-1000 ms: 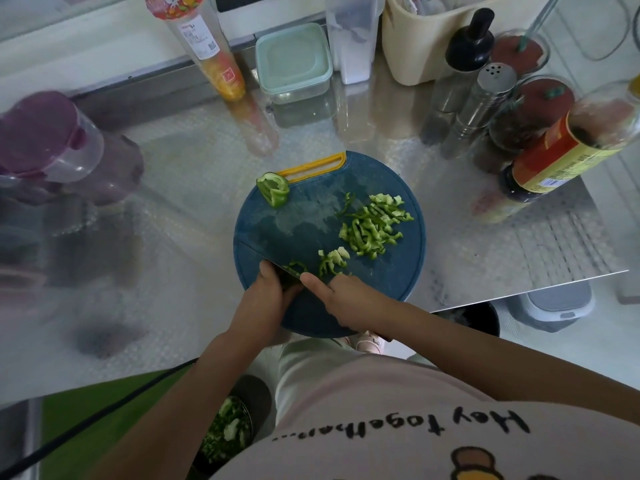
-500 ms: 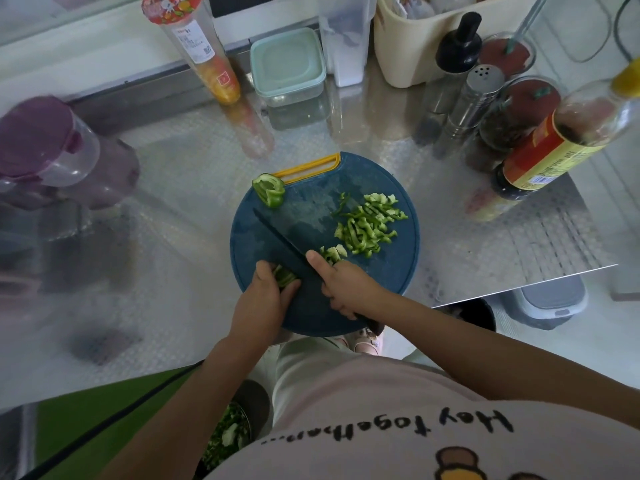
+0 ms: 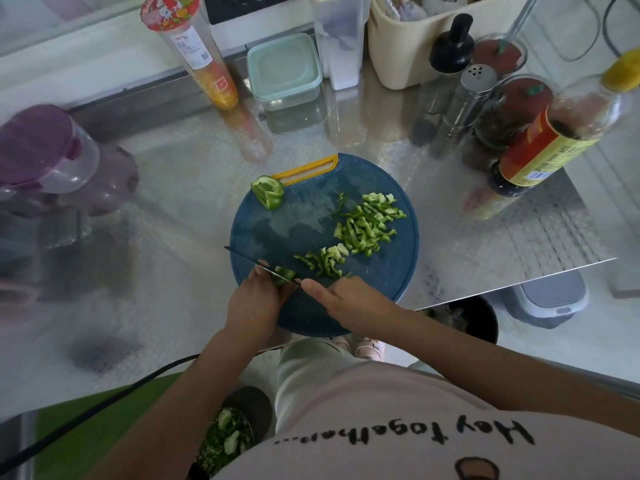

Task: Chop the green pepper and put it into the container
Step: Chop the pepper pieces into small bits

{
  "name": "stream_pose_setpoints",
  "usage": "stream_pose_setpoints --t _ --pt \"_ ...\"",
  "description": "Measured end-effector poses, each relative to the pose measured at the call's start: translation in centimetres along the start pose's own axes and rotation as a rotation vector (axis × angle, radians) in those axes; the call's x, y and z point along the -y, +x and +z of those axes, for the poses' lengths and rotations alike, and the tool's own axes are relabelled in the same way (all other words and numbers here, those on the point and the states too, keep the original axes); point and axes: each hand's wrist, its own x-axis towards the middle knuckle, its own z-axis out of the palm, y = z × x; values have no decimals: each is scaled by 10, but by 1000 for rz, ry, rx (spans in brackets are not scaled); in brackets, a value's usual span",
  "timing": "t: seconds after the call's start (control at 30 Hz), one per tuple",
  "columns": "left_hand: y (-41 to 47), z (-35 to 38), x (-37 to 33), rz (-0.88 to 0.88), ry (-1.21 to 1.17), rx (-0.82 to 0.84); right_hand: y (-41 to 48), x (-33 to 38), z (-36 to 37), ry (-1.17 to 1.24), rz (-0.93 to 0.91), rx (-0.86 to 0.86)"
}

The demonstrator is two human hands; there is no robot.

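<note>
Left hand [image 3: 256, 301] pinches the pepper stub [image 3: 284, 274] down on the cutting board [image 3: 294, 220], its fingertips tucked just behind the blade. Right hand [image 3: 346, 301] is wrapped round the knife [image 3: 242, 255], with the handle hidden under the palm and the index finger laid along the spine. The blade lies across the stub, its tip poking past the board's left rim.

Chopping is well along, I judge. A big heap of strips [image 3: 367, 223] sits to the right with a smaller heap [image 3: 323, 259] just beside the knife, while one uncut chunk [image 3: 267, 192] waits at the far-left rim near the yellow handle. The next cuts call for thin slices with the left fingertips creeping back, since little stub is left to hold.

The board's near edge seems to hang over the counter's near edge, so downward pressure there could tip it. Open counter lies to the left and far side. The lidded container [image 3: 284, 71] stands well apart at the back, and the sauce bottle [image 3: 540, 157] crowds the right.
</note>
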Motion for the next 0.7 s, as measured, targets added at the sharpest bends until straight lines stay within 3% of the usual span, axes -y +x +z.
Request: stream_pose_setpoints --t 0.23,0.7 --pt "-2 -3 -1 74 60 74 4 -9 10 -134 -49 -77" --pt "0 -8 -6 58 -153 125 5 -9 10 -133 -42 -81"
